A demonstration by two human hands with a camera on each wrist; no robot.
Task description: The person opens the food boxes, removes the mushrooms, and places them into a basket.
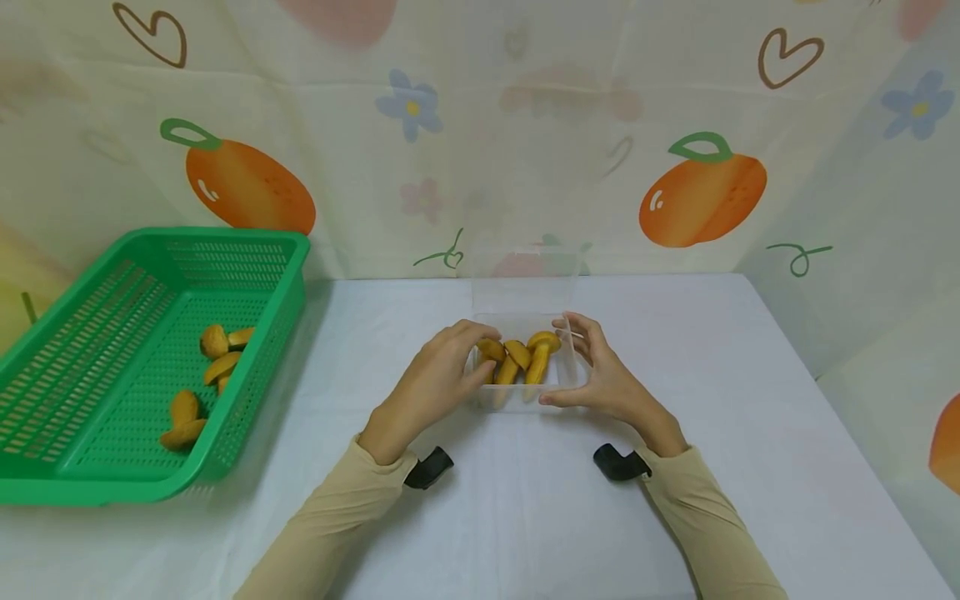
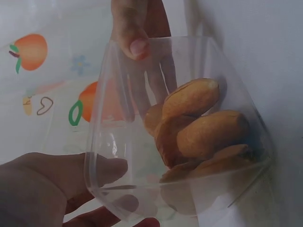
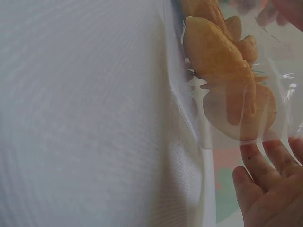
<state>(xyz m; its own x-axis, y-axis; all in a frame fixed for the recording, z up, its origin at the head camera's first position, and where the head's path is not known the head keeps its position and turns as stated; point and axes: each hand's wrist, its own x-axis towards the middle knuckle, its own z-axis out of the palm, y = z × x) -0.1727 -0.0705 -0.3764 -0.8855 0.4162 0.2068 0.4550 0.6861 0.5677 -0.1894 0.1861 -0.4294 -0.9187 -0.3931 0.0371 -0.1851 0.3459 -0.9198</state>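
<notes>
A clear plastic box [image 1: 570,367] stands on the white table with several yellow-brown mushrooms [image 1: 540,358] lying in it. Its transparent lid [image 1: 523,287] is raised at the back. My left hand [image 1: 438,379] grips the left side wall, thumb and fingers on either side of the plastic. On the opposite side, my right hand [image 1: 611,383] holds the box, its thumb at the near corner and its fingers along the right wall. Through the plastic in the left wrist view, the mushrooms [image 2: 213,135] are heaped against one another.
To the left stands a green perforated basket [image 1: 262,392] holding a few more mushrooms [image 1: 183,421]. A patterned cloth [image 1: 480,150] hangs behind the white table [image 1: 517,517]. Black straps [image 1: 430,468] are at both wrists.
</notes>
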